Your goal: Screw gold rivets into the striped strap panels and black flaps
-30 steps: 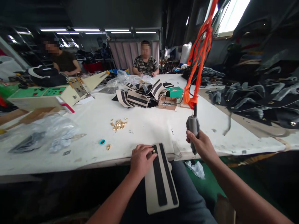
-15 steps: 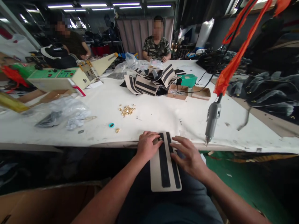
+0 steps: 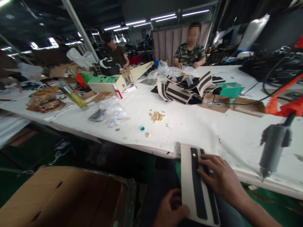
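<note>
A beige panel with two black stripes point(image 3: 187, 189) lies over my lap, its far end by the table edge. A small gold-coloured stud point(image 3: 194, 155) sits near the top of its left stripe. My left hand point(image 3: 172, 208) is closed on the panel's lower left edge, thumb on top and fingers curled. On the right edge, my right hand point(image 3: 220, 173) holds the panel with fingertips over the right stripe. A pile of gold-coloured metal pieces point(image 3: 157, 116) lies on the table, with a smaller cluster point(image 3: 147, 135) beside a blue ring-shaped item point(image 3: 142, 128).
A grey power screwdriver point(image 3: 274, 148) hangs at right by an orange strip point(image 3: 286, 107). Striped panels point(image 3: 180, 93) are heaped mid-table beside cardboard trays point(image 3: 215, 103). A machine point(image 3: 111, 82) stands at left. A cardboard box point(image 3: 71, 195) is below. Two people sit across.
My left hand has moved from the panel's top end down to its lower left edge, uncovering the stud. My right hand stays on the right side. The view has turned left.
</note>
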A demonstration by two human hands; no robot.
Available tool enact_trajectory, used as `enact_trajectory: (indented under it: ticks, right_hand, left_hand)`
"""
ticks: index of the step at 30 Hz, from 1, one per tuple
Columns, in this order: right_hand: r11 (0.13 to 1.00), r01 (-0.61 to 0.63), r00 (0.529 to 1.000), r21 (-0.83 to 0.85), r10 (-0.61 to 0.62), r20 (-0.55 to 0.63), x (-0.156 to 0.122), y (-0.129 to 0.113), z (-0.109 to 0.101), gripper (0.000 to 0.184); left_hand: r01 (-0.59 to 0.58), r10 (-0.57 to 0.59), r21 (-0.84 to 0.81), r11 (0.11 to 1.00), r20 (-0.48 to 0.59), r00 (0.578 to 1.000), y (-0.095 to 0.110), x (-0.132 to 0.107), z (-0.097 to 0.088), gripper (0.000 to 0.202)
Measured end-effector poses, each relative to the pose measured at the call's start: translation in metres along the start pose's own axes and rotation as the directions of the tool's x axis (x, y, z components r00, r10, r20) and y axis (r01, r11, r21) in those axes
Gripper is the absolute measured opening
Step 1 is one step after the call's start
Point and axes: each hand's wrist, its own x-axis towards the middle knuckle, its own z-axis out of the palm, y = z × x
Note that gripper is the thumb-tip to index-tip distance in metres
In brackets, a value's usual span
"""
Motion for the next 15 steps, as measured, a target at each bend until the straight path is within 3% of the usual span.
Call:
enact_trajectory:
  ticks: [1,3,8,11,15]
  right_hand:
    - [1.000,0.012,1.000,-0.003,-0.012,-0.010,0.002,0.001,0.000,0.028]
    - [0.999,0.039,0.999,-0.004,-0.039,-0.037,0.007,0.002,-0.003,0.032]
    - [0.986,0.058,0.995,0.155,-0.044,-0.093,0.054,-0.030,-0.021,0.026]
    - [0.943,0.080,0.993,0.322,-0.102,0.052,0.111,-0.067,-0.011,0.025]
    - [0.933,0.043,0.915,0.356,-0.180,0.361,0.194,-0.105,0.042,0.034]
  left_hand:
    - [0.012,-0.008,-0.044,0.999,0.080,0.997,-0.003,0.002,0.002,0.082]
    - [0.007,0.000,-0.057,0.998,0.122,0.993,-0.002,0.009,0.007,0.072]
    - [-0.003,0.009,0.087,0.996,-0.060,0.998,0.009,0.014,0.002,0.050]
    - [-0.043,0.054,0.066,0.997,-0.183,0.982,0.011,0.009,-0.015,0.044]
    - [-0.029,0.031,0.010,1.000,-0.324,0.946,0.015,-0.002,-0.034,0.044]
